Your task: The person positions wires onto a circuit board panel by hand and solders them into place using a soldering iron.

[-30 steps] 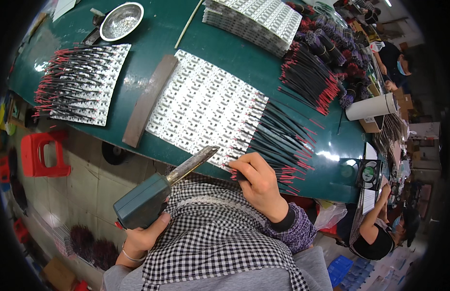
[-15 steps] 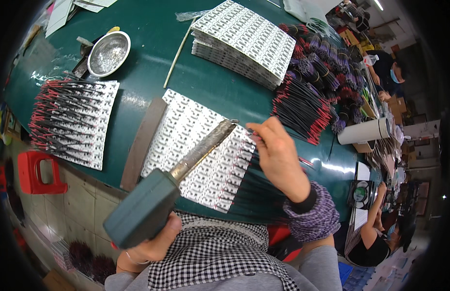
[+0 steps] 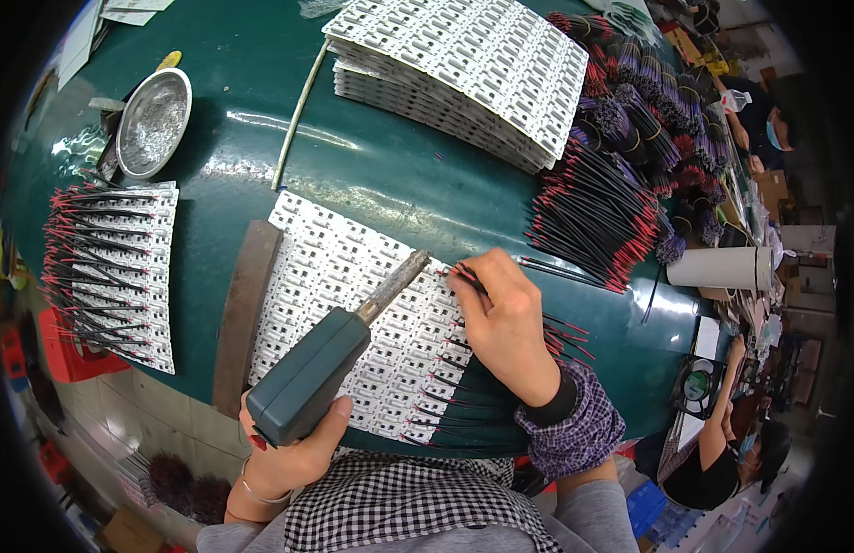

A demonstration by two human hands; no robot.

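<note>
My left hand (image 3: 303, 452) is wrapped round the dark green handle of a soldering gun (image 3: 312, 373). Its thick metal tip points up and right, over the upper right part of a white circuit board panel (image 3: 330, 276). Between the thumb and fingers of my right hand (image 3: 505, 323) is a thin black wire (image 3: 470, 275) with a red end, at the panel's upper right edge. Along the right edge, several wires (image 3: 436, 405) stick out from the panel, partly hidden below my right hand. A brown bar (image 3: 245, 318) lies against the panel's left side.
A stack of white panels (image 3: 455, 64) stands at the back. Right of it are bundled wires (image 3: 630, 129) and loose black wires (image 3: 588, 221). A metal bowl (image 3: 154, 123) and a wired panel (image 3: 151, 286) sit at the left. A co-worker (image 3: 722, 452) is at the right.
The soldering tip has shifted down and left in the picture, off the panel's upper edge. My right hand has lowered slightly with the wire. The whole view has shifted somewhat.
</note>
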